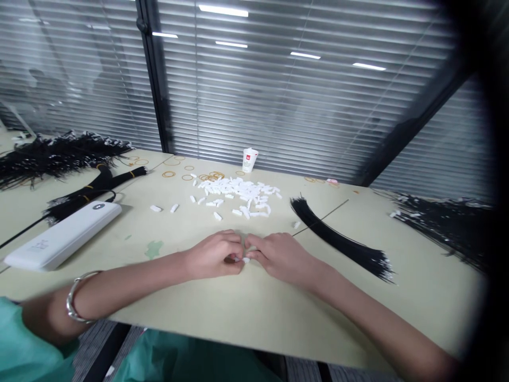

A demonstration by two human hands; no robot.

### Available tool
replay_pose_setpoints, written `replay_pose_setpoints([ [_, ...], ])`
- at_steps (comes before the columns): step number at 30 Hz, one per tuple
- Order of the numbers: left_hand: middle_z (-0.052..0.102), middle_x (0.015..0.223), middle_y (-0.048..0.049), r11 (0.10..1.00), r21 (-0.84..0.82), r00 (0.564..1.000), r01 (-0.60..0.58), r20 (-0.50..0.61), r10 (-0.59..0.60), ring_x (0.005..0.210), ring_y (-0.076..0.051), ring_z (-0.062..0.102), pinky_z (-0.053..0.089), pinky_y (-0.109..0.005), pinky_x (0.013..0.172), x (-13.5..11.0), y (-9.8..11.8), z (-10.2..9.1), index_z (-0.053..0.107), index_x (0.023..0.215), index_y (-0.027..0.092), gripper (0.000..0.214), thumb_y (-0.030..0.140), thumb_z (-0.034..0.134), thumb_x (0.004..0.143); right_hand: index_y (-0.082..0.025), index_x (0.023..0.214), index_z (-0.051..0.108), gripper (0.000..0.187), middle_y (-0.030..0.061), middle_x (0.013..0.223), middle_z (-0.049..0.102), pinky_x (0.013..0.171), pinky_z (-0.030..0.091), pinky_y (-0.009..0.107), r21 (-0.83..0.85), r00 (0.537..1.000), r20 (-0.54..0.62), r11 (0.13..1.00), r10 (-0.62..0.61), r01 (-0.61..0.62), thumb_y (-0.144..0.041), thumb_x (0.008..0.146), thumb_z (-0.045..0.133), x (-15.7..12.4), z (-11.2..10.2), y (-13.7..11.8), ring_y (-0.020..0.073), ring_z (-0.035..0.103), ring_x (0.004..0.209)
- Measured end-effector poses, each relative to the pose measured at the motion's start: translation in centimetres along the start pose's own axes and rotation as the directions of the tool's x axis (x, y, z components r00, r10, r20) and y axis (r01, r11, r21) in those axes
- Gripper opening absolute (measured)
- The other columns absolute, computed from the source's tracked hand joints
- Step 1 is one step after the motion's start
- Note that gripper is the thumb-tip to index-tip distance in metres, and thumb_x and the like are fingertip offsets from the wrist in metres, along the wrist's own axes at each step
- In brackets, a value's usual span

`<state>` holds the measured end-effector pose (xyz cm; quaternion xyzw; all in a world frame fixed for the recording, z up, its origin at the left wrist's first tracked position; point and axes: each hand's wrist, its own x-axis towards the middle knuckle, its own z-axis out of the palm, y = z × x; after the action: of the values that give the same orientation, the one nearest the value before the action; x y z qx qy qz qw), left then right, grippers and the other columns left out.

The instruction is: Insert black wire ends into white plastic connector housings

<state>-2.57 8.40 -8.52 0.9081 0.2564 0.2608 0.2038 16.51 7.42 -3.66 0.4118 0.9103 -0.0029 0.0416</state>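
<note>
Nearer than the one cup (249, 161), the left hand (214, 255) pinches one white piece (246, 260); the right hand (284, 259) has a grip I cannot tell.

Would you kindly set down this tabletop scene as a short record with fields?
Left hand: fingertips at a small white piece; grip unclear
Right hand: close beside it; grip unclear
Beyond both: scattered pile of white pieces
Left side: white power bank, banded black bundles
Right side: curved bundle of black wires, dark heap farther right
Far side: paper cup, rubber bands
</note>
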Motion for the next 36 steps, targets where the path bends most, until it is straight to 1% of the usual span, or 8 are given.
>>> replay_pose_setpoints([
  [7,0.052,0.067,-0.0002,1.000,0.008,1.000,0.003,-0.005,-0.003,0.067,-0.013,0.050,0.041,-0.025,0.068,0.0,-0.1,0.1,0.049,0.061,0.016,0.014,0.014,0.055,0.073,-0.019,0.082,0.052,0.023,0.0011,0.067,0.058,0.051,0.021,0.023,0.003,1.000,-0.017,1.000,-0.009,0.009,-0.031,0.093,0.036,0.0,0.7,0.3,0.0112,0.052,0.060],
  [21,0.053,0.067,0.0000,1.000,0.005,1.000,0.026,-0.007,-0.026,0.066,-0.012,0.050,0.041,-0.024,0.067,0.1,0.0,0.2,0.049,0.060,0.016,0.014,0.011,0.054,0.072,-0.017,0.080,0.054,0.025,0.0017,0.067,0.055,0.051,0.022,0.024,-0.020,0.994,-0.061,0.996,-0.087,0.086,-0.032,0.092,0.038,0.2,1.4,0.3,0.0114,0.049,0.058],
  [25,0.054,0.067,-0.0004,0.999,0.002,0.999,0.036,-0.011,-0.035,0.067,-0.013,0.050,0.041,-0.024,0.065,0.1,0.0,0.3,0.049,0.060,0.016,0.013,0.011,0.055,0.071,-0.017,0.077,0.056,0.027,0.0020,0.063,0.054,0.054,0.025,0.025,-0.040,0.988,-0.090,0.992,-0.123,0.120,-0.032,0.092,0.040,0.2,0.5,0.3,0.0125,0.046,0.059],
  [28,0.054,0.066,-0.0006,0.999,0.002,0.999,0.043,-0.020,-0.043,0.068,-0.013,0.050,0.041,-0.024,0.064,0.1,0.1,0.4,0.048,0.059,0.016,0.014,0.011,0.055,0.070,-0.019,0.077,0.057,0.022,0.0010,0.064,0.056,0.064,0.030,0.027,-0.061,0.973,-0.108,0.978,-0.204,0.198,-0.026,0.092,0.043,-0.2,-0.7,1.1,0.0144,0.047,0.071],
  [30,0.054,0.066,-0.0005,0.999,0.001,0.998,0.049,-0.026,-0.049,0.068,-0.013,0.050,0.041,-0.023,0.063,0.1,0.1,0.4,0.049,0.060,0.016,0.014,0.012,0.055,0.071,-0.020,0.080,0.058,0.019,0.0007,0.072,0.060,0.076,0.032,0.030,-0.141,0.948,-0.170,0.958,-0.270,0.248,-0.017,0.091,0.043,-0.4,-1.1,2.2,0.0157,0.048,0.084],
  [32,0.054,0.067,-0.0004,0.999,0.002,0.998,0.055,-0.029,-0.055,0.069,-0.013,0.050,0.040,-0.023,0.063,0.1,0.0,0.5,0.049,0.061,0.016,0.013,0.012,0.055,0.071,-0.021,0.084,0.059,0.021,0.0009,0.089,0.063,0.088,0.028,0.034,-0.294,0.903,-0.284,0.926,-0.322,0.238,-0.009,0.088,0.043,-0.6,-1.1,3.3,0.0174,0.046,0.099],
  [34,0.054,0.067,-0.0003,0.998,0.003,0.998,0.058,-0.026,-0.058,0.069,-0.013,0.050,0.040,-0.022,0.062,0.0,0.0,0.5,0.050,0.062,0.016,0.012,0.013,0.056,0.072,-0.023,0.091,0.059,0.025,0.0001,0.105,0.061,0.094,0.025,0.034,-0.418,0.859,-0.393,0.896,-0.327,0.150,-0.006,0.087,0.042,-0.6,-0.8,4.4,0.0165,0.044,0.107],
  [36,0.054,0.067,-0.0003,0.998,0.008,0.998,0.057,-0.022,-0.057,0.070,-0.013,0.050,0.040,-0.022,0.063,-0.1,0.0,0.5,0.050,0.062,0.016,0.013,0.014,0.056,0.073,-0.025,0.099,0.059,0.025,-0.0001,0.109,0.059,0.092,0.027,0.031,-0.438,0.847,-0.470,0.899,-0.248,0.021,-0.010,0.088,0.042,-0.6,-0.6,5.5,0.0149,0.045,0.104],
])
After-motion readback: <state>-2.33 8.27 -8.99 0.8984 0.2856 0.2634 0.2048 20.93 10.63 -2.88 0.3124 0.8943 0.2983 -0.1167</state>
